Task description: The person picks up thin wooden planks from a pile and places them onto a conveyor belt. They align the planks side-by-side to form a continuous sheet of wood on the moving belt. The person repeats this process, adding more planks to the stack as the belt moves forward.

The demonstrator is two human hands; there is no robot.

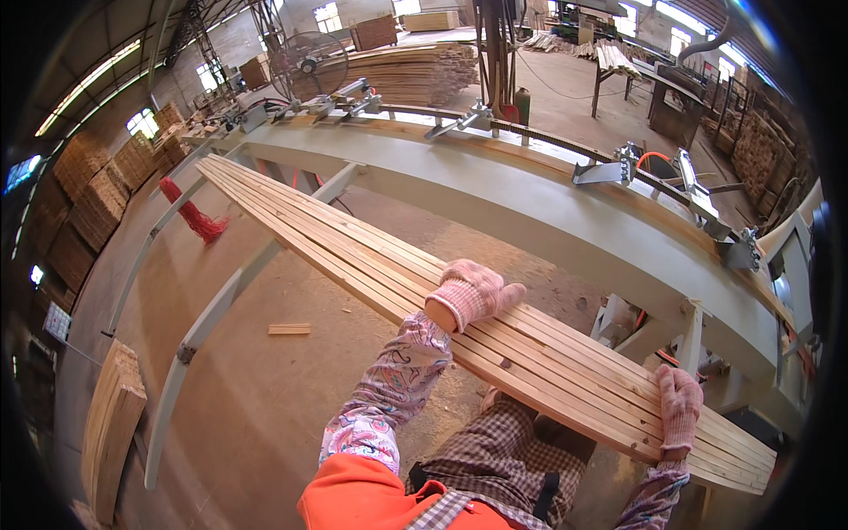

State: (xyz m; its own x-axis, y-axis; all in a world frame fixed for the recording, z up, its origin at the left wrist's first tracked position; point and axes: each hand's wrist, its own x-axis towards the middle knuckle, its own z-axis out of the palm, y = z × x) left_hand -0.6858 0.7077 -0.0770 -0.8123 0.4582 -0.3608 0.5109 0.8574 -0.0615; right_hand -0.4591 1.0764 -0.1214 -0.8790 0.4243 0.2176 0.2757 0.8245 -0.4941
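A left hand (473, 296) in a pink glove curls over the far edge of pale wooden strips (565, 362), mid-length; the right hand (679, 408), likewise gloved, closes across them near their right end. The strips lie side by side over grey support arms (221, 305), alongside a grey beam (530, 190) fitted with clamps (609, 170); stacked lumber (389, 75) stands beyond.

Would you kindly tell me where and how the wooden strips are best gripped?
Probably take the strips at two well-spread places, reaching over from the person's side so fingers curl round the far edge: they lie side by side in a long, flat row.
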